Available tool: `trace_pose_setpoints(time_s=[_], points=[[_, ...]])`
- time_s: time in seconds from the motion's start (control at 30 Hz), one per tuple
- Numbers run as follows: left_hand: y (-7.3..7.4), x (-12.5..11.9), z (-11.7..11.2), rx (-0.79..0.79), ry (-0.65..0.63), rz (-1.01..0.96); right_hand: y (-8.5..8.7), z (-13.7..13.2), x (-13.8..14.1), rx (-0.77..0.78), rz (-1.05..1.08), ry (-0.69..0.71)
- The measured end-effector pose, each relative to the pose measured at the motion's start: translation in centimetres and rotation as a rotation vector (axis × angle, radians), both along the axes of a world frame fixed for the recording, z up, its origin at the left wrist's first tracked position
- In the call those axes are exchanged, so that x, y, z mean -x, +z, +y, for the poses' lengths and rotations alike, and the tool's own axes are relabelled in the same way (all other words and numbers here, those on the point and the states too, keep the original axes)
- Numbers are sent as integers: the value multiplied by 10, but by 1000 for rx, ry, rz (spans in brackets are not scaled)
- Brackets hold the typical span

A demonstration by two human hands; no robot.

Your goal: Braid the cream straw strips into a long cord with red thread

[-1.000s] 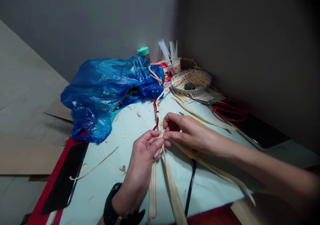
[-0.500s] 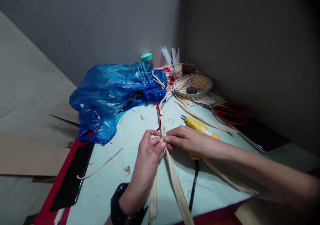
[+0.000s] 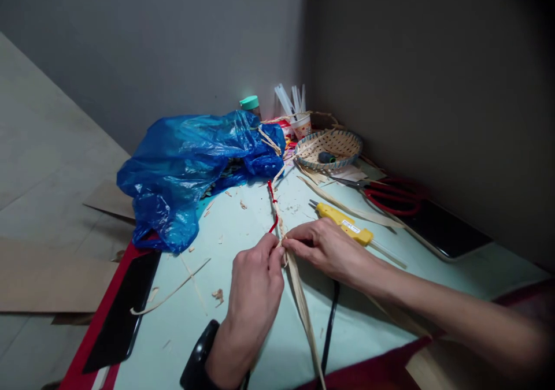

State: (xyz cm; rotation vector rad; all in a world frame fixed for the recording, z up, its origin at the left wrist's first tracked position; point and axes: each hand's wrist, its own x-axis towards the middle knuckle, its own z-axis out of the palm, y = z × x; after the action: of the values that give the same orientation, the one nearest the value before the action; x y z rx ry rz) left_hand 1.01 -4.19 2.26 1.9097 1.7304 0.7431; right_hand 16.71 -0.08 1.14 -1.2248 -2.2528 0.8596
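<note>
A thin braid of dried husk [image 3: 280,216] runs away from me over the pale tabletop, with a red tie [image 3: 272,193] wound at its far part. My left hand [image 3: 258,280] is closed at the braid's near end, its thumb and fingers pinching there. From the right, my right hand [image 3: 318,245] pinches the same spot, its fingertips touching the left thumb. A long pale husk strip [image 3: 303,303] hangs loose from the joint toward me. The exact crossing of the strips is hidden under the fingers.
A yellow glue gun [image 3: 344,222] lies beyond my right hand, its black cord [image 3: 330,326] trailing nearer. Red-handled scissors [image 3: 390,196], a phone [image 3: 451,231] and a woven basket [image 3: 303,153] are at the right. A blue plastic bag [image 3: 173,153] fills the far left.
My left hand has turned over, so its back now faces up and its fingers are curled in. The right hand's fingers are more bent. The loose strip has shifted slightly left.
</note>
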Motion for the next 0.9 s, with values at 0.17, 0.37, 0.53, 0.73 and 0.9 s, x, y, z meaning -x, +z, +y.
trace_pose_setpoints(time_s=[0.17,0.37,0.53,0.73,0.9], points=[[5,6,0,71,11,-19,-1,1,-1,26,23,0],[5,-5,-17,111,-11,-143,-2,-1,1,118,203,-9],[-8,-26,-27,-74,-63,-42,-9,4,0,420,490,44],[-19,-32,-26,-89,-49,133,-8,10,-5,785,720,103],[-17,-31,-27,-109,-33,107,-2,7,-3,880,801,37]])
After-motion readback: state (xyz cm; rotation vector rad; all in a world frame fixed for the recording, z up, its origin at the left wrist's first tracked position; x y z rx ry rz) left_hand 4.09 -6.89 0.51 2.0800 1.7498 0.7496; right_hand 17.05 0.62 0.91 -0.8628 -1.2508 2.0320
